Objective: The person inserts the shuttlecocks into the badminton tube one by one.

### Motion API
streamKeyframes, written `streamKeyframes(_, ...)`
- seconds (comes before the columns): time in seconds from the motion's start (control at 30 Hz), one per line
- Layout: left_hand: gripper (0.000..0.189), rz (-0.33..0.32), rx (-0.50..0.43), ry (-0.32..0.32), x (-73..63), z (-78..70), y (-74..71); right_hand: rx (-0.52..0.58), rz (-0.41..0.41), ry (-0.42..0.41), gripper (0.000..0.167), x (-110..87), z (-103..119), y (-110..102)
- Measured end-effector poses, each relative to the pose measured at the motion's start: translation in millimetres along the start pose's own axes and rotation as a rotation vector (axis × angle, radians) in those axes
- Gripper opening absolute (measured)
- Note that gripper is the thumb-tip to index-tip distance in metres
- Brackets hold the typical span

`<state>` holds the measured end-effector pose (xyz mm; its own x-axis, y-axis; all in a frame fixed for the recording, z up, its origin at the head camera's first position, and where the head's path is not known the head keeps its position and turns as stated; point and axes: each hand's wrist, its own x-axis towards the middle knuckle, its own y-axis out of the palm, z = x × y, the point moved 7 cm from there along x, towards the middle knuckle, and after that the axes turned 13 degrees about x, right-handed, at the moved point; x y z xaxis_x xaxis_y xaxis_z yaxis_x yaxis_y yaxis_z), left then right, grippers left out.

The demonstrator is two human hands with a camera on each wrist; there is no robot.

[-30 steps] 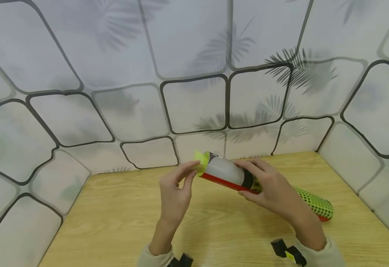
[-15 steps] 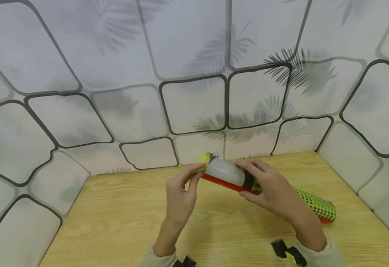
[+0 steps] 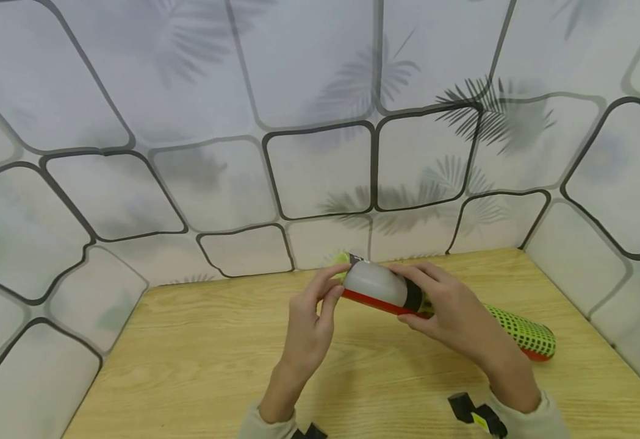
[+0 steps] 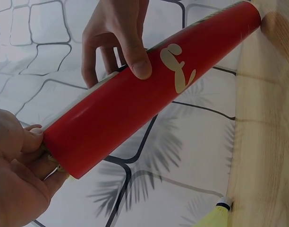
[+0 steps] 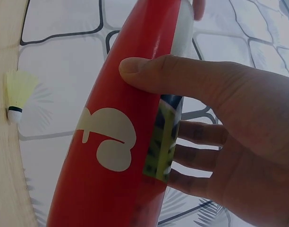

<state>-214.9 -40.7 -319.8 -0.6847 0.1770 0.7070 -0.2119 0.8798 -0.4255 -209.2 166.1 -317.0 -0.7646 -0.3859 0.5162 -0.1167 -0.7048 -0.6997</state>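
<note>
A long shuttlecock tube (image 3: 377, 283), red, grey and green-patterned, lies slantwise across the head view, its left end raised above the table. My right hand (image 3: 451, 311) grips it around the middle, the thumb on the red side in the right wrist view. At the raised open end, my left hand (image 3: 311, 323) pinches a yellow-green shuttlecock (image 3: 343, 261) by its skirt. Only a little of that skirt shows at the rim; the rest is hidden by the tube and fingers. The tube's far right end stands low, close to the table.
Another yellow shuttlecock (image 5: 19, 94) with a white, black-banded cork stands or lies on the wooden table (image 3: 199, 353), seen in both wrist views. Patterned walls (image 3: 320, 171) close in the back and sides of the table.
My left hand has moved right toward the tube's mouth, and the shuttlecock's skirt has slid in so that less of it sticks out. The right hand keeps its grip nearly in place.
</note>
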Motion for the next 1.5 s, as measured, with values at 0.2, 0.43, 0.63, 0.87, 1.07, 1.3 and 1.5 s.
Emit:
streamKeyframes(0.2, 0.035, 0.055, -0.004, -0.003, -0.7, 0.9, 5.4, -0.014, 0.006, 0.0, 0.078, 0.7, -1, 1)
streamKeyframes(0.43, 0.038, 0.13, -0.043, -0.02, -1.6, 3.1, 12.5, -0.005, 0.011, 0.012, 0.078, -2.4, -4, 1)
streamKeyframes(0.63, 0.036, 0.121, -0.09, -0.011, 0.6, 2.5, 13.3, -0.011, 0.01, 0.03, 0.078, -5.1, -9, -3)
streamKeyframes(0.87, 0.034, 0.08, -0.176, -0.012, 4.6, 6.3, 6.9, -0.017, -0.027, 0.026, 0.079, -7.0, -11, -15)
streamKeyframes(1.07, 0.035, 0.041, -0.226, -0.036, 7.0, 22.1, 0.8, -0.04, -0.087, -0.013, 0.082, -9.1, -13, -29)
streamKeyframes(1.3, 0.03, 0.019, -0.143, -0.174, 5.6, 61.4, 5.4, -0.055, -0.136, 0.003, 0.084, -12.3, -20, -42)
streamKeyframes(1.5, 0.031, 0.096, -0.014, -0.337, -2.8, 107.9, 31.7, -0.049, -0.144, 0.009, 0.083, -13.4, -23, -45)
